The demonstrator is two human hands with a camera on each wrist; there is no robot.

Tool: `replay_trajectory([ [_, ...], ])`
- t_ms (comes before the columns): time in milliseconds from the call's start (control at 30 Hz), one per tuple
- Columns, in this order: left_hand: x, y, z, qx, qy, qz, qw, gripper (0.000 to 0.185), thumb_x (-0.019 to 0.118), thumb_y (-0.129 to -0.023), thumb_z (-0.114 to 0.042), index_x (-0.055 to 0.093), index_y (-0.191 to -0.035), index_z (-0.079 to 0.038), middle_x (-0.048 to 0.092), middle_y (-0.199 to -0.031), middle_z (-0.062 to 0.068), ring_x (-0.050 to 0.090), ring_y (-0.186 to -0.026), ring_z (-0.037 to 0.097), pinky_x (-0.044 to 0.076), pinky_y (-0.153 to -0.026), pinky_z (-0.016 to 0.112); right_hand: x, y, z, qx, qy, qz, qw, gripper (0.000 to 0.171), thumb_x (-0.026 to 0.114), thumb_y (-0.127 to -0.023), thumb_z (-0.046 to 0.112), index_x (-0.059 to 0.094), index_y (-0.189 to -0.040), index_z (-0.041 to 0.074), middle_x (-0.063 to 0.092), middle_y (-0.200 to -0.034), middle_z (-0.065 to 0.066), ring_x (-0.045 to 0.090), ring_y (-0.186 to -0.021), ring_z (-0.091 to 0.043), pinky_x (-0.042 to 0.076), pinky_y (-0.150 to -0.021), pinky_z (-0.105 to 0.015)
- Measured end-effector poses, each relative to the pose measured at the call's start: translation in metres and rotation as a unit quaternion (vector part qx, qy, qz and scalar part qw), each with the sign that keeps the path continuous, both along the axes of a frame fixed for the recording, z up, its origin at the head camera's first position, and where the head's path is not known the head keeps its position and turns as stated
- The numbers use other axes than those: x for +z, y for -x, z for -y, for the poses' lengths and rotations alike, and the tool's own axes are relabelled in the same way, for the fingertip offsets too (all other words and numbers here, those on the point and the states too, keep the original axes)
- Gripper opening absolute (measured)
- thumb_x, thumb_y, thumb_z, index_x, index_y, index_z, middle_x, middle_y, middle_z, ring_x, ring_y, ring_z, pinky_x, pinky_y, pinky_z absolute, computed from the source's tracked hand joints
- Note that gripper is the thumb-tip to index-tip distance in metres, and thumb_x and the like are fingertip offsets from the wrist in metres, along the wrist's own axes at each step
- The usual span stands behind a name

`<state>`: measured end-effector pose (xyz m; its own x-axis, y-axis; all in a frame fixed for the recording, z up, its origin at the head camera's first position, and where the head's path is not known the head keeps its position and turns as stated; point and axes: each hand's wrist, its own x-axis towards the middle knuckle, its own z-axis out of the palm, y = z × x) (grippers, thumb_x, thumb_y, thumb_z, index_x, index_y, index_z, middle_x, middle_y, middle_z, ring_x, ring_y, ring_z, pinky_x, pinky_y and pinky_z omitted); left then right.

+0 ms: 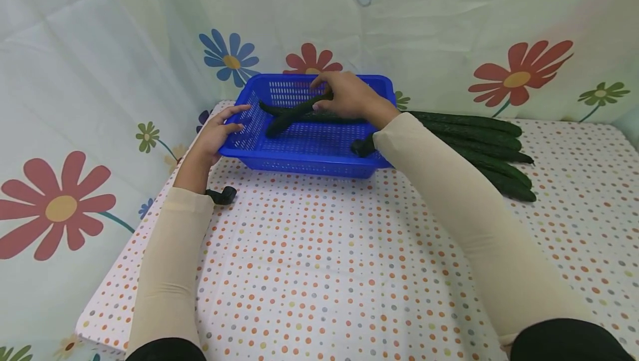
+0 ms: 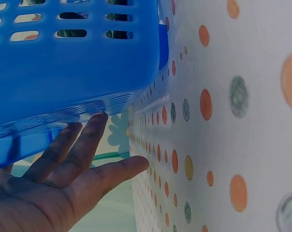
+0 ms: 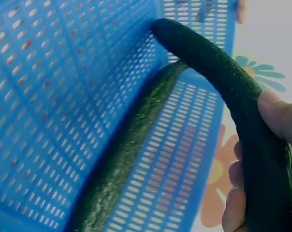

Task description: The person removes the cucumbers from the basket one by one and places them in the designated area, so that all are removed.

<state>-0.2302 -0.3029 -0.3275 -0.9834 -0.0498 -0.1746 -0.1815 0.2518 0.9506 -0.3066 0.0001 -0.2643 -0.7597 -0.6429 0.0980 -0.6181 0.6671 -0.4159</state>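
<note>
A blue plastic basket with slotted walls stands on the table. Over it, my right hand grips a dark green cucumber, thumb on one side and fingers curled round the other, as the right wrist view shows. The free end of this cucumber slants down to the left into the basket. A second cucumber lies along the basket's far wall, partly covered by the held one. At the basket's left end, my left hand touches the rim with its fingers extended; the left wrist view has them loosely spread beside the blue wall.
Several cucumbers lie side by side on the table right of the basket, partly behind my right forearm. A dotted cloth covers the table. Flower-printed curtains hang close behind and along the left.
</note>
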Motion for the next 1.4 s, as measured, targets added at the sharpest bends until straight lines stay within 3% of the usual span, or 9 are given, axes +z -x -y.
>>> replay_trajectory([
  [200,0.010,-0.007,-0.005,-0.007,0.004,0.007,0.9999,0.045,0.044,-0.094,-0.013,0.046,-0.133,-0.037,0.015,-0.154,-0.003,0.035,-0.132,0.032,0.048,-0.089,0.047,0.015,-0.009,-0.007,0.008,0.010,-0.015,1.000,0.045,0.063,-0.085,0.033,0.057,-0.124,0.012,0.059,-0.122,-0.007,0.056,-0.110,-0.022,0.046,-0.094,-0.040],
  [467,0.018,-0.013,-0.011,-0.011,0.005,0.007,0.9999,0.045,0.044,-0.094,-0.013,0.046,-0.134,-0.035,0.016,-0.154,-0.002,0.037,-0.130,0.031,0.051,-0.086,0.041,0.026,-0.032,-0.025,-0.030,0.045,-0.026,0.998,0.043,0.063,-0.085,0.036,0.061,-0.120,0.012,0.060,-0.121,-0.005,0.057,-0.105,-0.021,0.048,-0.089,-0.038],
  [733,-0.001,0.005,0.000,0.003,0.008,-0.003,1.0000,0.043,0.046,-0.094,-0.016,0.050,-0.126,-0.043,0.017,-0.153,-0.006,0.040,-0.126,0.030,0.056,-0.074,0.034,0.017,-0.053,-0.055,-0.065,0.095,-0.050,0.992,0.042,0.062,-0.085,0.039,0.064,-0.117,0.012,0.065,-0.114,-0.005,0.058,-0.099,-0.019,0.048,-0.087,-0.037],
  [1000,-0.001,0.004,0.003,-0.002,-0.001,0.002,1.0000,0.043,0.046,-0.094,-0.015,0.050,-0.127,-0.042,0.015,-0.154,-0.008,0.035,-0.131,0.030,0.054,-0.081,0.040,0.012,-0.077,-0.077,-0.078,0.119,-0.084,0.986,0.041,0.062,-0.084,0.042,0.065,-0.116,0.017,0.065,-0.113,-0.004,0.057,-0.100,-0.019,0.045,-0.080,-0.036],
  [1233,0.001,0.005,0.001,-0.004,-0.002,-0.002,1.0000,0.044,0.045,-0.094,-0.015,0.049,-0.129,-0.040,0.015,-0.154,-0.007,0.038,-0.127,0.031,0.057,-0.069,0.029,0.002,-0.104,-0.101,-0.102,0.165,-0.104,0.975,0.040,0.064,-0.083,0.042,0.065,-0.116,0.018,0.065,-0.115,-0.004,0.056,-0.112,-0.022,0.045,-0.090,-0.043],
  [1400,0.001,0.005,-0.001,0.000,-0.001,0.000,1.0000,0.044,0.044,-0.094,-0.014,0.049,-0.129,-0.040,0.015,-0.154,-0.007,0.039,-0.126,0.031,0.056,-0.066,0.028,-0.008,-0.121,-0.116,-0.121,0.191,-0.125,0.966,0.039,0.067,-0.082,0.038,0.066,-0.114,0.016,0.066,-0.111,-0.007,0.057,-0.111,-0.024,0.046,-0.090,-0.044],
])
